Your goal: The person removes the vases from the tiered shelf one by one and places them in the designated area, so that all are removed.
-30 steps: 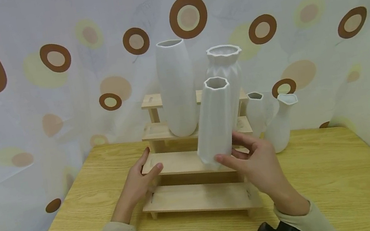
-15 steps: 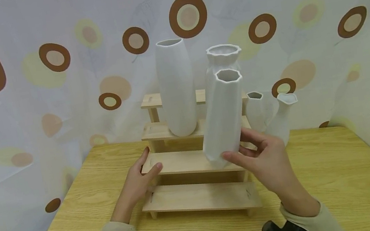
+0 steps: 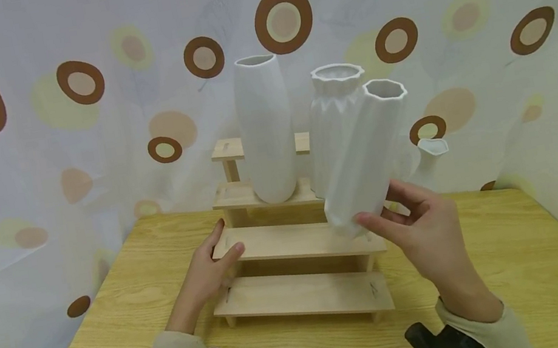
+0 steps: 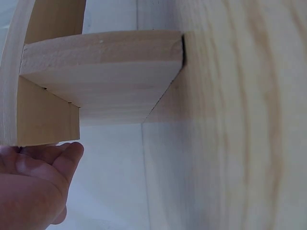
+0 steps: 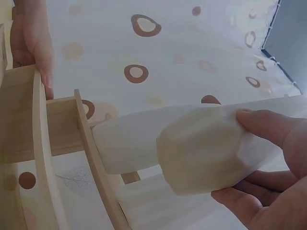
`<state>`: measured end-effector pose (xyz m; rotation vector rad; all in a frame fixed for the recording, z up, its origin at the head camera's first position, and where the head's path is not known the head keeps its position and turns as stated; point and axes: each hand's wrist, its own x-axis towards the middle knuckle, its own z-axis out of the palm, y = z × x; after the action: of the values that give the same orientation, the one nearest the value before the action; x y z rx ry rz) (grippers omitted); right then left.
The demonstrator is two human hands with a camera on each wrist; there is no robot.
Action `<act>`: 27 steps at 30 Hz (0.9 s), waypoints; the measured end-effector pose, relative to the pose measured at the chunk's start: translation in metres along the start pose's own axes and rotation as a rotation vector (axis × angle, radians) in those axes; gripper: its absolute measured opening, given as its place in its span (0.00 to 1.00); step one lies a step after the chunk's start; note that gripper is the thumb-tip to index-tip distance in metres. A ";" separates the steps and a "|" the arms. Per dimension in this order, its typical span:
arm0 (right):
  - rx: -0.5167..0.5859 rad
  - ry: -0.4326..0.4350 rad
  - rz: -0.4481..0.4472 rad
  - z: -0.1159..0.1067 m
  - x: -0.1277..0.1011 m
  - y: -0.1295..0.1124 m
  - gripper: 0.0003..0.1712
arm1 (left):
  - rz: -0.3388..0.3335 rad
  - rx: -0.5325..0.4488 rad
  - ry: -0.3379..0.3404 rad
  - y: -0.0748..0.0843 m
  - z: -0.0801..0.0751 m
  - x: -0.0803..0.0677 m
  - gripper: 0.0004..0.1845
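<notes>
My right hand (image 3: 429,229) grips a white fluted vase (image 3: 367,159) near its base. The vase leans to the right in front of the wooden step stand (image 3: 290,240), its base (image 5: 196,153) raised above the steps in the right wrist view. At the stand's left end, my left hand (image 3: 204,276) holds the second step from the bottom, thumb on top; its fingers (image 4: 67,160) show against the wood in the left wrist view. Behind stand a tall smooth vase (image 3: 266,133) and a vase with a ruffled rim (image 3: 334,121), both on an upper step.
A white vase with a flared mouth (image 3: 432,148) stands behind my right hand, mostly hidden. The stand sits on a yellow wood-grain table (image 3: 539,272). A patterned cloth (image 3: 165,20) hangs behind it and down both sides.
My right hand has carried the fluted vase to the right and tilted it further right; it now hides the small vase behind. My left hand keeps its place on the stand.
</notes>
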<state>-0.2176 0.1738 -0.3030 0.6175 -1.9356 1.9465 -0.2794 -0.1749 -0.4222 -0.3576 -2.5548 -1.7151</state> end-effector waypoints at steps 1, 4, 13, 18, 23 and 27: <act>0.001 0.007 -0.004 -0.001 0.000 -0.001 0.32 | 0.000 0.002 0.000 0.000 0.000 0.000 0.46; -0.005 0.032 -0.010 -0.005 0.001 -0.003 0.32 | -0.001 0.005 0.002 -0.001 0.000 0.001 0.46; 0.019 0.090 0.019 -0.013 0.002 -0.005 0.31 | 0.005 0.012 0.001 0.001 0.001 0.000 0.46; 0.032 0.114 -0.012 -0.019 0.003 -0.006 0.31 | -0.004 0.020 0.006 0.001 0.001 0.000 0.46; 0.073 0.123 -0.021 -0.024 0.005 -0.007 0.31 | -0.001 0.020 0.010 0.002 0.001 -0.001 0.46; 0.060 0.138 -0.004 -0.026 0.004 -0.008 0.30 | 0.006 0.024 0.010 0.001 0.001 0.000 0.46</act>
<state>-0.2188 0.1996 -0.2932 0.4885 -1.7980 1.9962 -0.2787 -0.1735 -0.4220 -0.3544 -2.5625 -1.6782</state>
